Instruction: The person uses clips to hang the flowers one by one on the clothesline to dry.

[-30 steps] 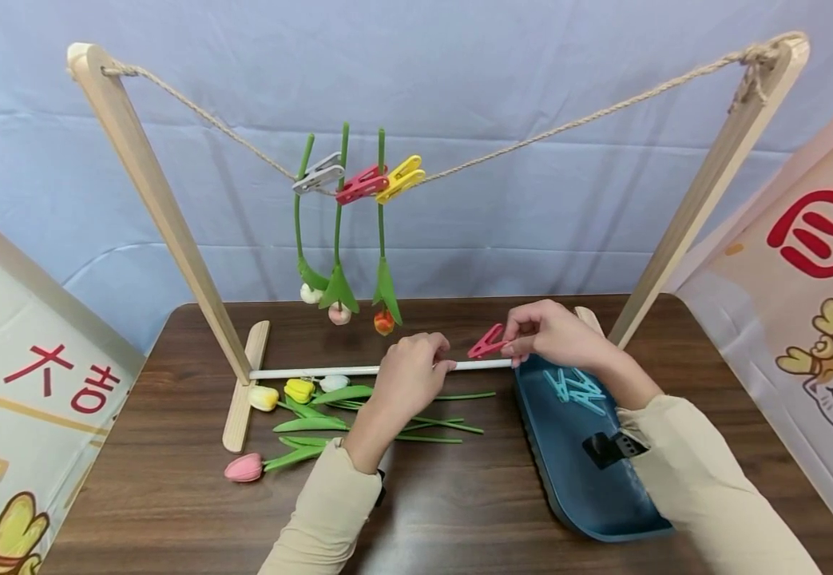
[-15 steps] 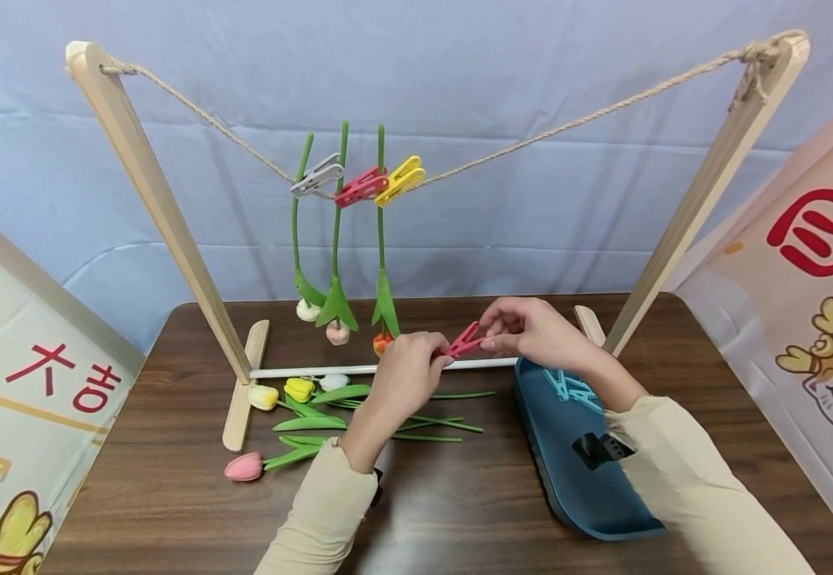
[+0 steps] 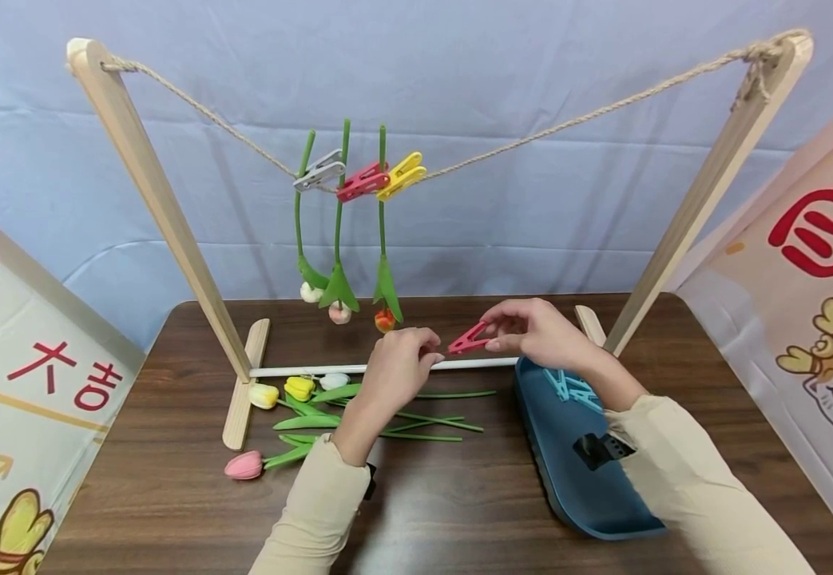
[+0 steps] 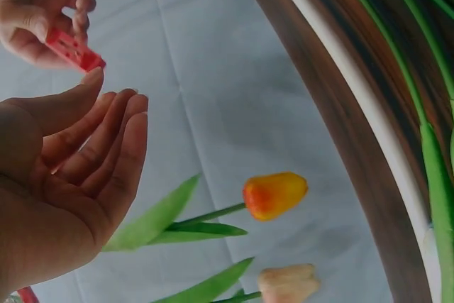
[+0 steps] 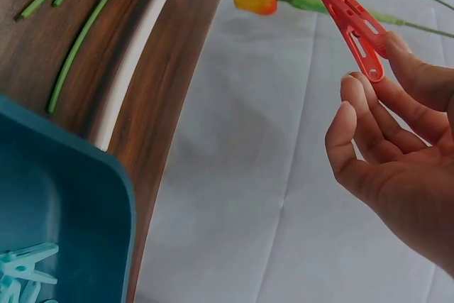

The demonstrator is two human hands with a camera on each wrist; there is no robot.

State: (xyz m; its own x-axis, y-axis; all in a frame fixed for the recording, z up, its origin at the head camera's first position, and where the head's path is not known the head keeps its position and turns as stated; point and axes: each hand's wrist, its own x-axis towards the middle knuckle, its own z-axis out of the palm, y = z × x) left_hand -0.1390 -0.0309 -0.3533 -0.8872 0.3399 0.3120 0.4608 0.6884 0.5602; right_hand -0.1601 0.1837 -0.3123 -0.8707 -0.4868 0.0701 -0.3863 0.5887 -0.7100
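My right hand (image 3: 541, 329) pinches a red clothespin (image 3: 468, 339) by its handle end, between thumb and fingers. In the right wrist view the clothespin (image 5: 355, 33) slants up and away from the fingertips. My left hand (image 3: 396, 367) is just left of it, fingers loosely bent and holding nothing. The left wrist view shows that palm (image 4: 78, 196) facing up, its thumb tip close to the clothespin. Below the left hand, several artificial tulips lie on the table, among them a yellow tulip (image 3: 299, 389) and a pink tulip (image 3: 244, 465).
Three tulips hang head down from a sagging rope (image 3: 574, 124), held by a grey clothespin (image 3: 319, 171), a second red clothespin (image 3: 362, 182) and a yellow clothespin (image 3: 402, 176). Wooden posts and a white rod (image 3: 484, 363) frame the space. A blue tray (image 3: 574, 499) holds light-blue clothespins (image 3: 574, 391).
My right hand has moved left with the red clothespin. Half a second ago the left fingers touched its tip; now the left hand has drawn back slightly to the left.
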